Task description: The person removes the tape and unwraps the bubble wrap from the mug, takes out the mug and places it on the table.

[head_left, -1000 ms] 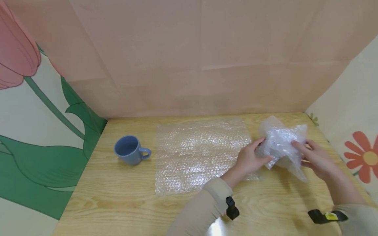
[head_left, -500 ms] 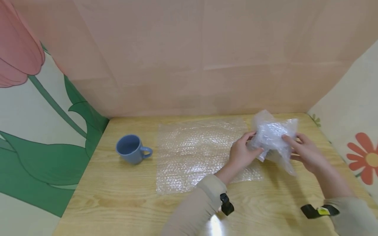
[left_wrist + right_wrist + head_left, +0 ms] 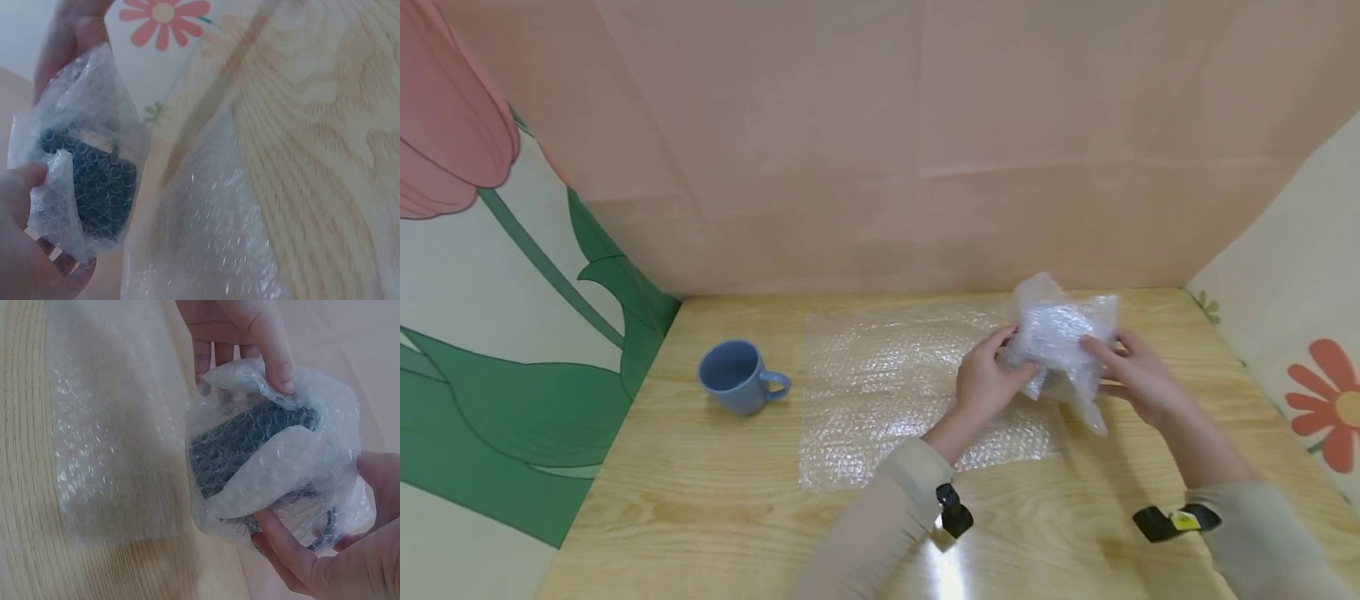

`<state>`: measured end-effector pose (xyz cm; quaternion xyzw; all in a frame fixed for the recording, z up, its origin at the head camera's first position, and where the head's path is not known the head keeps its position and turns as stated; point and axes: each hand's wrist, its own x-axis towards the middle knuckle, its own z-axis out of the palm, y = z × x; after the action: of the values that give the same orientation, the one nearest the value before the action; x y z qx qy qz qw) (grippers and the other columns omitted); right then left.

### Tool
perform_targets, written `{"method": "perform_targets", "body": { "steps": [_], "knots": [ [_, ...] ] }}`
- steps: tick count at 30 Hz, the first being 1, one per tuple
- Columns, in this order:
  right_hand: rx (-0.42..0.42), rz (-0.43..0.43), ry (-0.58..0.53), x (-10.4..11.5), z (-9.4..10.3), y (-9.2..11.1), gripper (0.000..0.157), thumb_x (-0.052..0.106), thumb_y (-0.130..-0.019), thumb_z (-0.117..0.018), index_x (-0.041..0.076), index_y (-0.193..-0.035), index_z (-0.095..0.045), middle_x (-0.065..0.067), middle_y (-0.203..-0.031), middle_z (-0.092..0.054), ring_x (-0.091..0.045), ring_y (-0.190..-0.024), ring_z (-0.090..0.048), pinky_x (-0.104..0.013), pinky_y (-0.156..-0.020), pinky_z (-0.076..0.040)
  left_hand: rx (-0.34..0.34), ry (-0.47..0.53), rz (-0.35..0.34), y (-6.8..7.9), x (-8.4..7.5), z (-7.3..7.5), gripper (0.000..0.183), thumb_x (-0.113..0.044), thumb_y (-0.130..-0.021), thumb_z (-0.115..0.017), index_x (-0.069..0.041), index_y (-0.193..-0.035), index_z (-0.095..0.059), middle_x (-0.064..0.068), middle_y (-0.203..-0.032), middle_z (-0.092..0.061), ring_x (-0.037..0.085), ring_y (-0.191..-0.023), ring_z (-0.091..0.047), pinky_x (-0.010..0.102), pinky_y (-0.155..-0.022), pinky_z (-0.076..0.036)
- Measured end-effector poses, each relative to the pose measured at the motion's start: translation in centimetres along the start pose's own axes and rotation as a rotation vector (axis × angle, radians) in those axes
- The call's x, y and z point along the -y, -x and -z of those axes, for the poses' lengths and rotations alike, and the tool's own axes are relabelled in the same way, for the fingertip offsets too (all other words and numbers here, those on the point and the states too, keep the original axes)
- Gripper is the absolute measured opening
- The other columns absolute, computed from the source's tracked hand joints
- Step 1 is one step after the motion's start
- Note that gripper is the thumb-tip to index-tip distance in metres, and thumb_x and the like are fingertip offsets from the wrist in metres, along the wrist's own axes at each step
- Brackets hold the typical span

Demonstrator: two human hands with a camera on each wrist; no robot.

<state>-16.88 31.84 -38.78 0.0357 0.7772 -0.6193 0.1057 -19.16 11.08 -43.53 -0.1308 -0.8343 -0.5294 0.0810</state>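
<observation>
A bundle of bubble wrap (image 3: 1060, 333) is held up between both hands, above the right part of the flat sheet. Through its layers shows a dark blue-grey thing (image 3: 231, 447) with a curved, handle-like edge; its exact kind is blurred by the wrap. The left hand (image 3: 988, 375) grips the bundle's left side, thumb in front and fingers behind. On the other side, the right hand (image 3: 1142, 379) pinches it between thumb and fingers. A flat sheet of bubble wrap (image 3: 880, 383) lies on the table below. A blue mug (image 3: 737, 379) stands upright left of the sheet, handle toward it.
The wooden table (image 3: 700, 517) ends at a pinkish cloth backdrop (image 3: 850, 167). Flower-patterned panels flank it, with a tulip panel (image 3: 512, 400) on the left and a red-flower panel (image 3: 1322, 292) on the right.
Both hands have carried the wrapped bundle leftward and slightly away, from the table's right side to over the flat sheet's right part. The mug and sheet stay in place.
</observation>
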Motion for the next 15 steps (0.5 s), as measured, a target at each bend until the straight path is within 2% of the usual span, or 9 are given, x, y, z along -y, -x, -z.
{"method": "perform_targets", "body": {
  "steps": [6, 12, 15],
  "knots": [
    [0.042, 0.007, 0.004, 0.0, -1.2, -0.7, 0.025, 0.032, -0.096, -0.046, 0.021, -0.114, -0.033, 0.007, -0.098, -0.051, -0.004, -0.081, -0.061, -0.025, -0.070, -0.055, 0.000, -0.034, -0.004, -0.3, 0.8, 1.4, 0.055, -0.033, -0.071, -0.077, -0.029, -0.123, -0.057, -0.010, -0.107, -0.066, 0.003, -0.089, -0.059, 0.015, -0.069, -0.045],
    [0.078, -0.001, 0.076, 0.1, -2.5, -1.3, 0.056, 0.035, -0.097, -0.043, 0.000, -0.134, -0.021, -0.013, -0.114, -0.042, -0.003, -0.085, -0.059, -0.027, -0.075, -0.055, 0.017, 0.005, 0.020, -0.2, 1.7, 2.9, 0.056, -0.033, -0.072, -0.076, -0.031, -0.124, -0.056, -0.010, -0.110, -0.065, 0.005, -0.091, -0.059, 0.017, -0.072, -0.047],
    [0.098, 0.013, 0.081, 0.3, -3.1, -1.6, 0.060, 0.035, -0.097, -0.043, -0.003, -0.135, -0.018, -0.017, -0.117, -0.041, -0.005, -0.086, -0.060, -0.029, -0.077, -0.055, 0.032, 0.034, 0.032, -0.2, 1.9, 3.9, 0.056, -0.033, -0.073, -0.076, -0.031, -0.125, -0.055, -0.008, -0.113, -0.064, 0.008, -0.094, -0.060, 0.018, -0.075, -0.049]
  ]
}}
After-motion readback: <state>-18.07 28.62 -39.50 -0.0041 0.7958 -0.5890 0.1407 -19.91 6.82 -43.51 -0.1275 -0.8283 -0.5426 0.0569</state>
